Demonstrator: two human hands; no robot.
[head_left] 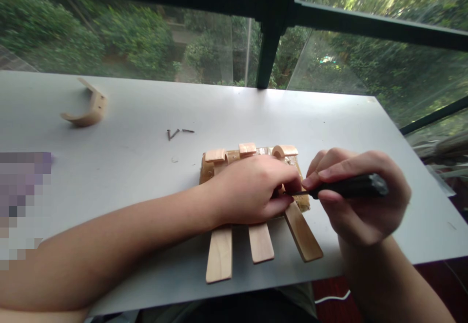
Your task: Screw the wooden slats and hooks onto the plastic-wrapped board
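Note:
A wooden assembly point(248, 155) with curved blocks on its far side and three flat slats point(260, 242) sticking out towards me lies on the white table point(256, 113). My left hand point(252, 189) lies over its middle, fingers closed and pressing it down. My right hand point(360, 196) is wrapped round the black handle of a screwdriver point(347, 186). The screwdriver's metal tip points left and meets the wood right beside my left fingertips. The spot under the tip is hidden by my fingers.
A loose curved wooden piece point(86, 108) rests at the far left of the table. Several small dark screws point(177, 132) lie behind the assembly. A blurred purple patch point(22, 186) sits at the left edge. Behind the table is a window with dark frames.

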